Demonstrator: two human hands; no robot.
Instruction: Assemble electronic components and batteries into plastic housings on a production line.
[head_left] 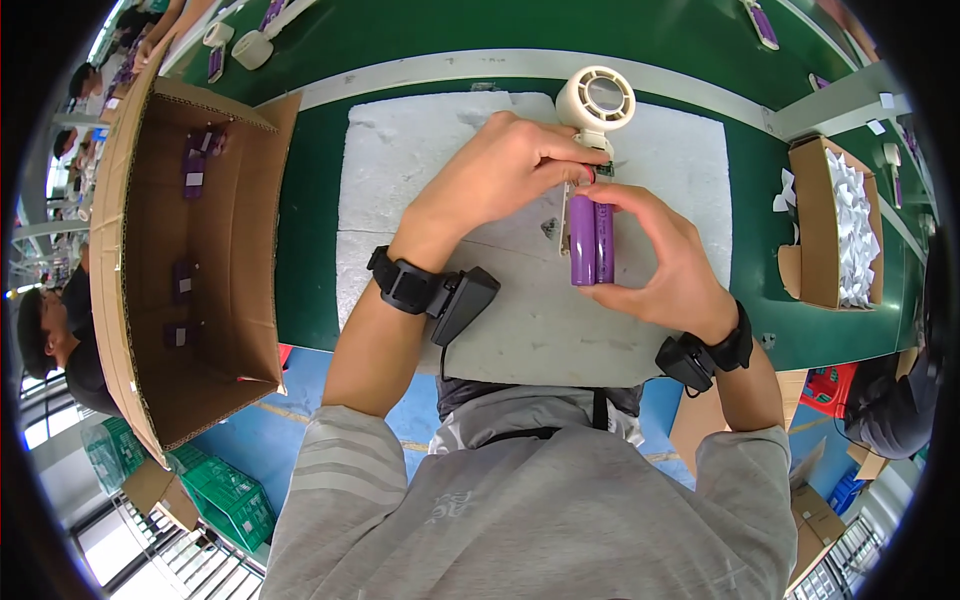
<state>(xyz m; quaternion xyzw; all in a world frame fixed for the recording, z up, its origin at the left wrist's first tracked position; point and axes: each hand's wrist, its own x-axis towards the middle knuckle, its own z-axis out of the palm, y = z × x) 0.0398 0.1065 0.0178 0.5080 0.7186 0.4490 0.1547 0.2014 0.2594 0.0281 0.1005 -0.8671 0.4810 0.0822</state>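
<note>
A cream handheld fan (594, 99) lies on the white foam sheet, its round head pointing away from me. Its handle is open, and a bit of green circuit board shows below the neck. My left hand (490, 165) is closed at the neck, thumb and forefinger pinched there beside a small red spot, perhaps a wire. Between the thumb and fingers of my right hand (668, 250) is a purple battery pack (592, 240) of two cylindrical cells side by side. It lies along the open handle, whose pale edge shows at its left.
A large open cardboard box (235, 230) with a few purple battery packs stands at the left. At the right, a smaller box (822, 225) holds white paper pieces. The foam sheet (400, 150) covers the green bench; beyond a pale rail (430, 72) lie more fan parts.
</note>
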